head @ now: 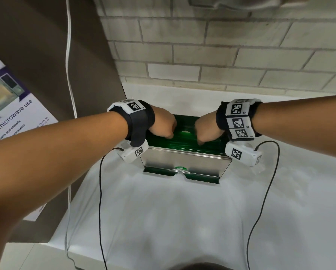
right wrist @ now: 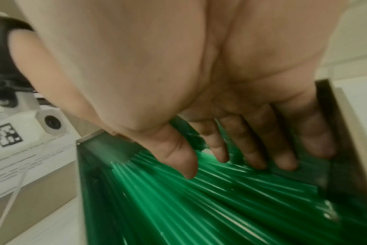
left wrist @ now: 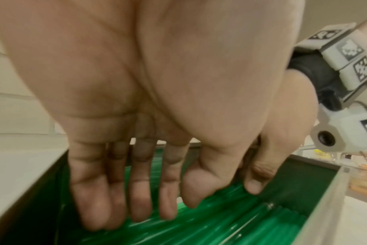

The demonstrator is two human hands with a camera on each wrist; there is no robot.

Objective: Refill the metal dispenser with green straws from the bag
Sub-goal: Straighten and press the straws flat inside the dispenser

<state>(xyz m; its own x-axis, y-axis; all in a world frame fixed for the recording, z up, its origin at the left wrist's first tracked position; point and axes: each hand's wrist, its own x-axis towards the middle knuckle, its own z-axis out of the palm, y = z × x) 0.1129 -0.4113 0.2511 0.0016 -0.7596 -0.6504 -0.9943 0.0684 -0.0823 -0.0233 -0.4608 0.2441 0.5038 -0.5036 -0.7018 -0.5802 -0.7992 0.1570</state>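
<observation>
I stand at the white table [head: 182,221] with both hands inside the open top of the metal dispenser [head: 184,159]. My left hand [head: 161,123] reaches down with its fingers [left wrist: 136,195] nearly straight and slightly spread, the tips resting on the green straws [right wrist: 199,207]; it grips nothing. My right hand [head: 207,128] does the same at the other end: its fingers [right wrist: 251,149] are extended, tips touching the straws, thumb alongside.

The straws lie lengthwise in the hopper directly beneath my fingertips, stacked in a bed that fills the hopper floor from wall to wall. More green shows in the delivery slot at the dispenser's base, below and in front of my fingers.

Judged status: loading appears largely done. The step in hand is levelling the stack. The bag is not in view, so I cannot tell whether straws remain to add. No lid is seen closed over the hopper.
</observation>
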